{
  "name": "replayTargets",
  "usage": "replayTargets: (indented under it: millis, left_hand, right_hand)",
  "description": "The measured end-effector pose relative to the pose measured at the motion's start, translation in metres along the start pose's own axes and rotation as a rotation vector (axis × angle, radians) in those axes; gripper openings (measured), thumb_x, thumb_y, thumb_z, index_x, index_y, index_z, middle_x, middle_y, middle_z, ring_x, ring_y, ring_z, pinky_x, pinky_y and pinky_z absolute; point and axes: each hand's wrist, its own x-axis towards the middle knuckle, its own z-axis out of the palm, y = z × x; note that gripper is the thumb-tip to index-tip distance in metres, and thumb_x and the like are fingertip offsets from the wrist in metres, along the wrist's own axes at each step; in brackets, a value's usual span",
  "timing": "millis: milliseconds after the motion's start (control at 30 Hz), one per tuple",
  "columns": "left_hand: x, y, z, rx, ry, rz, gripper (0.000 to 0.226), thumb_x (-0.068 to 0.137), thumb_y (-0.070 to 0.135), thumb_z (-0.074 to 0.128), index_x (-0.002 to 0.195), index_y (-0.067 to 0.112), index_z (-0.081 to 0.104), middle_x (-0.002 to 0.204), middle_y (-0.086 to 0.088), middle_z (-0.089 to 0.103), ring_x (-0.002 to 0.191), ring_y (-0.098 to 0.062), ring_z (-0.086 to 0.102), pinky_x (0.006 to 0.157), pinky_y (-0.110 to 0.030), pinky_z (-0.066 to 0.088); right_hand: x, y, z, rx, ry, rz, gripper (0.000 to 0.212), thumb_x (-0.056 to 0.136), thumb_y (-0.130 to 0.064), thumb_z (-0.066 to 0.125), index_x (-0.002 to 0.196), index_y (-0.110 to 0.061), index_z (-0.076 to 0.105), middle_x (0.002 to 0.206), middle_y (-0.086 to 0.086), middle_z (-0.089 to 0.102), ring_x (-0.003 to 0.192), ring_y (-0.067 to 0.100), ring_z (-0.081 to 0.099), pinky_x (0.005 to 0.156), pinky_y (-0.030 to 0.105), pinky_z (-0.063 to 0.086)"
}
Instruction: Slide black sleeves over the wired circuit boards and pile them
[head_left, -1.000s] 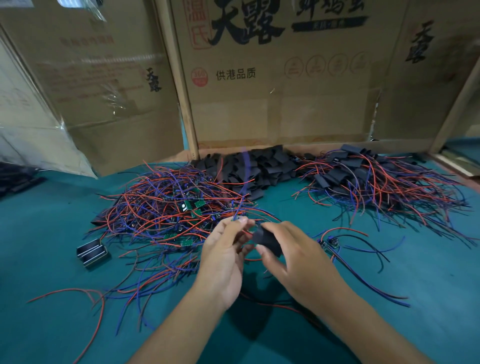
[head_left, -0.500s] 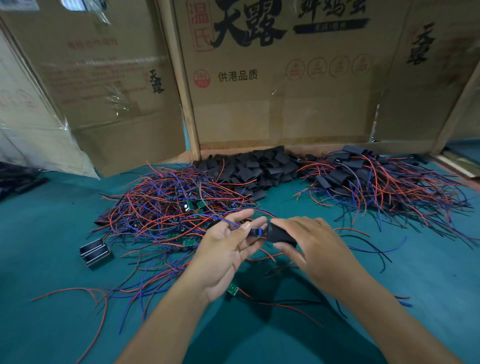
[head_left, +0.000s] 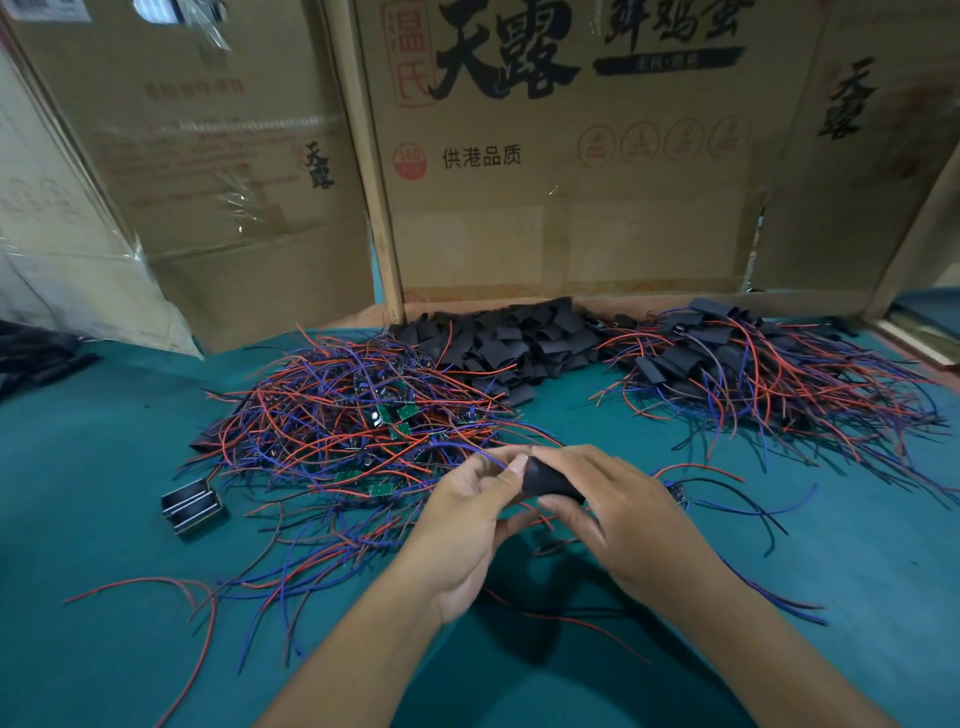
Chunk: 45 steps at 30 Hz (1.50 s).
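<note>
My right hand (head_left: 623, 512) grips a black sleeve (head_left: 545, 480) just above the green table. My left hand (head_left: 470, 512) pinches the sleeve's left end, where the board goes in; the board itself is hidden, and its red and blue wires trail down under my hands. A heap of unsleeved wired boards (head_left: 358, 415) with red and blue leads lies to the left. Loose black sleeves (head_left: 511, 345) are heaped at the back centre. Sleeved boards with their wires form a pile (head_left: 753, 369) at the back right.
Cardboard boxes (head_left: 561, 156) wall off the back of the table. A small black metal part (head_left: 192, 506) lies at the left. A single wired piece (head_left: 727, 496) lies right of my hands. Stray wires reach toward the front left.
My hands have closed together: the gap between the left fingers and the sleeve is gone, and the small green board seen below the left hand is out of sight.
</note>
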Motion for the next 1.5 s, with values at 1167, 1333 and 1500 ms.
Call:
replayTargets:
  millis: [1167, 1333, 1500]
  left_hand:
    - [0.003, 0.011, -0.011, -0.222, -0.146, -0.252, 0.003, 0.083, 0.009, 0.066, 0.085, 0.010, 0.066, 0.071, -0.005, 0.062, 0.053, -0.010, 0.057, 0.053, -0.019, 0.051]
    - [0.010, 0.010, -0.019, 0.063, 0.113, 0.074, 0.012, 0.090, 0.011, 0.064, 0.078, 0.009, 0.066, 0.067, -0.005, 0.060, 0.049, -0.011, 0.050, 0.047, -0.018, 0.041]
    - [0.013, 0.003, -0.035, 1.095, 0.226, 0.660, 0.019, 0.095, 0.022, 0.062, 0.077, 0.024, 0.057, 0.059, 0.010, 0.046, 0.056, -0.007, 0.045, 0.051, -0.016, 0.029]
  right_hand:
    - [0.003, 0.002, 0.001, -0.247, 0.168, -0.197, 0.028, 0.090, -0.023, 0.054, 0.110, -0.011, 0.069, 0.101, -0.002, 0.070, 0.090, 0.020, 0.066, 0.078, 0.035, 0.051]
    - [0.030, 0.041, -0.030, -0.338, 0.109, 0.001, 0.018, 0.093, -0.022, 0.062, 0.106, -0.010, 0.068, 0.099, 0.005, 0.062, 0.090, 0.026, 0.060, 0.075, 0.034, 0.048]
    - [0.074, 0.120, -0.080, -0.587, 0.066, 0.178, 0.022, 0.084, -0.016, 0.074, 0.101, -0.009, 0.061, 0.094, 0.009, 0.060, 0.078, 0.027, 0.059, 0.062, 0.030, 0.044]
